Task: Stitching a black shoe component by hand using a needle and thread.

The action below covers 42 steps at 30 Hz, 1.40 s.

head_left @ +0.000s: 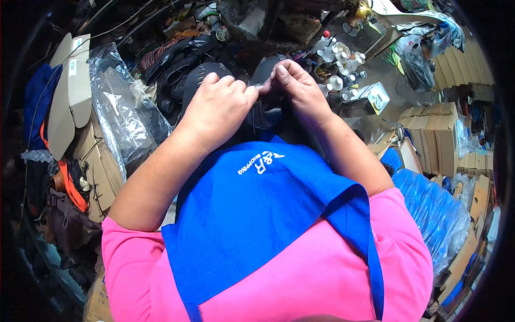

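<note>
My left hand (217,107) is closed in a loose fist, back of the hand up. Close to its right, my right hand (301,90) pinches with thumb and forefinger. Their fingertips nearly meet, and whatever lies between them is too small to make out. Beneath and behind my hands are two rounded black pieces, a left one (194,80) and a right one (264,68), with short light marks like stitches along them. More dark material between my arms is in shadow. A blue apron (252,209) covers my lap.
White and clear bottles (340,61) cluster at the far right beside a square tin (371,99). Cardboard boxes (429,134) and a blue plastic-wrapped bundle (429,214) stand to the right. Clear plastic sheeting (126,112) and cardboard (80,80) lie on the left.
</note>
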Available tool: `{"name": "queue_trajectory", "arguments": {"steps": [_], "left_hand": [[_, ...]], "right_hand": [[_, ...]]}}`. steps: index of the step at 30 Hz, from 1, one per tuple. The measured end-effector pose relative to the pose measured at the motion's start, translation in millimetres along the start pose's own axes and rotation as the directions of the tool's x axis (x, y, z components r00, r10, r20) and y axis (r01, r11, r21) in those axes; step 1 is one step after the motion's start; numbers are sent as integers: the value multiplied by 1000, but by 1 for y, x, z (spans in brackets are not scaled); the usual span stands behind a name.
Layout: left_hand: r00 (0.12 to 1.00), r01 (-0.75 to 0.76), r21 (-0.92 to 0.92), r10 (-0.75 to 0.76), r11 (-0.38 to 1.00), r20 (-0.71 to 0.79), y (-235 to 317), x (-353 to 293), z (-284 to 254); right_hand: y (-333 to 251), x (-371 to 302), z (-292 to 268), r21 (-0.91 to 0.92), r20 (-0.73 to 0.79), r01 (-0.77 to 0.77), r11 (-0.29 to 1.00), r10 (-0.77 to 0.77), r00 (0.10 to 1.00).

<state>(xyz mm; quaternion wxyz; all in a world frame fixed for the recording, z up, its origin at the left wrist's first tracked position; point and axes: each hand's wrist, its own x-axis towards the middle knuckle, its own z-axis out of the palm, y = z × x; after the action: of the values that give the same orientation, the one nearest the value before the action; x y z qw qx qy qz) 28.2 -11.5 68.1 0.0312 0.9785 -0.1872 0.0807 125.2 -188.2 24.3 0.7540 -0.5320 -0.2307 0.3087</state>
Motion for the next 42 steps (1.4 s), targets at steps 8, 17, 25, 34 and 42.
{"name": "queue_trajectory", "arguments": {"steps": [8,17,25,34,42], "left_hand": [[998,28,-211,-15,977,59,-17,-34,-10],[972,234,-256,-218,938,89,-48,-78,-14],[829,-85,-985,-560,-152,15,-49,-42,4],[834,-205,-720,-503,-663,226,-42,-8,38],[839,-148,-768,-490,-623,235,-49,-13,43]], "right_hand": [[11,-2,4,113,-12,-85,990,87,996],[3,5,-44,288,-289,4,958,83,954],[-23,11,-16,540,-230,-99,836,259,938],[-26,-4,-24,376,-157,-140,916,211,965],[-34,-7,-36,227,-223,-124,966,176,959]]}}
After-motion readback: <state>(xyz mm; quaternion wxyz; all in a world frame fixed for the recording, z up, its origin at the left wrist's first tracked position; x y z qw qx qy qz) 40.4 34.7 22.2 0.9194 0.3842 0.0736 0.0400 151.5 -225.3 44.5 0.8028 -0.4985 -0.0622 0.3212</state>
